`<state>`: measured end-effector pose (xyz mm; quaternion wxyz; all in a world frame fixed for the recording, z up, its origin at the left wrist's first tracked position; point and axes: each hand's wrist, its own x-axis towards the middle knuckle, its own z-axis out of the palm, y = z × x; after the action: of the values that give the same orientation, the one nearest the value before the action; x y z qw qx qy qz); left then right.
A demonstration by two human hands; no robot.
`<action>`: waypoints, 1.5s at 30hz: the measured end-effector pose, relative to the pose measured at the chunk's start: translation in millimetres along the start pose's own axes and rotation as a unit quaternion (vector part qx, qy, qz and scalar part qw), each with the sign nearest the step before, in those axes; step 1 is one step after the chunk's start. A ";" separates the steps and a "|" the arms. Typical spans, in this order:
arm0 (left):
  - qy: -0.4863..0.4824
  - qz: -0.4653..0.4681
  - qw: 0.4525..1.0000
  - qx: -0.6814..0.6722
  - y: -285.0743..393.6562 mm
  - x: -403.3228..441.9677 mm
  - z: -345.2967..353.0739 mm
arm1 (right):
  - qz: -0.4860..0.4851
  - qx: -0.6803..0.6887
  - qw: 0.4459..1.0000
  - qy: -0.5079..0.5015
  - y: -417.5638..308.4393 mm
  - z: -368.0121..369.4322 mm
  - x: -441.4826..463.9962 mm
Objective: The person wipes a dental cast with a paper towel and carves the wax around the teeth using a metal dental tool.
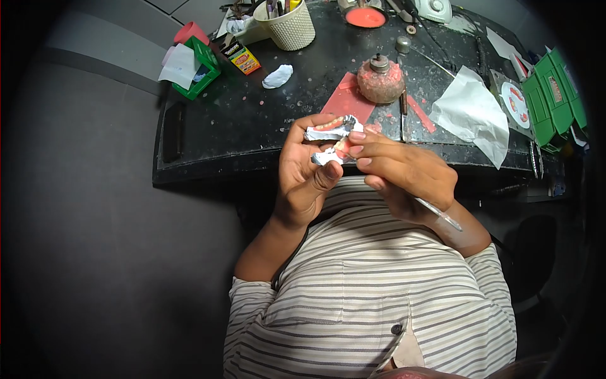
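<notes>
My left hand (pixel 297 180) is wrapped round a white plaster dental cast (pixel 325 134) with pink wax and a row of artificial teeth along its ridge. Its thumb presses the lower part from the near side. From the right, my right hand (pixel 413 167) reaches in with its fingertips at the cast's pink wax. A slim metal hand tool (pixel 445 218) sits in my right hand, its rear end sticking out below the palm toward the wrist. The tool's working tip is hidden behind the fingers.
On the black bench (pixel 233 136) behind the hands lie a pink wax sheet (pixel 344 95), a round glass spirit lamp (pixel 380 82), a wooden-handled knife (pixel 404 107) and crumpled white paper (pixel 470 110). A green drawer box (pixel 555 98) stands right; a white woven basket (pixel 290 31) stands at the back.
</notes>
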<state>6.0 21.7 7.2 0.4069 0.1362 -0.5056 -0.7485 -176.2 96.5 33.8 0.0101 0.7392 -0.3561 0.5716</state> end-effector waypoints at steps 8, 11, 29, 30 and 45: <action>-0.009 -0.017 1.000 -0.015 4.9 -1.1 3.2 | -0.010 -0.003 1.000 0.002 1.8 2.7 -1.0; -0.035 -0.053 0.996 -0.069 6.0 0.2 0.0 | -0.011 -0.008 1.000 0.002 3.5 2.1 -5.1; -0.043 -0.099 0.987 -0.119 2.7 1.8 1.3 | 0.057 -0.021 0.995 0.077 3.5 6.2 -2.8; -0.038 -0.088 0.990 -0.106 3.0 2.6 4.1 | 0.047 -0.054 0.994 0.080 8.8 1.3 -4.3; -0.043 -0.041 0.987 -0.148 0.4 4.6 0.1 | 0.008 0.000 1.000 0.009 -1.8 -0.6 -7.1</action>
<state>3.3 18.2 8.6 0.3694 0.0624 -0.4002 -0.8364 -176.4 101.8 28.6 0.0087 0.7312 -0.3618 0.5783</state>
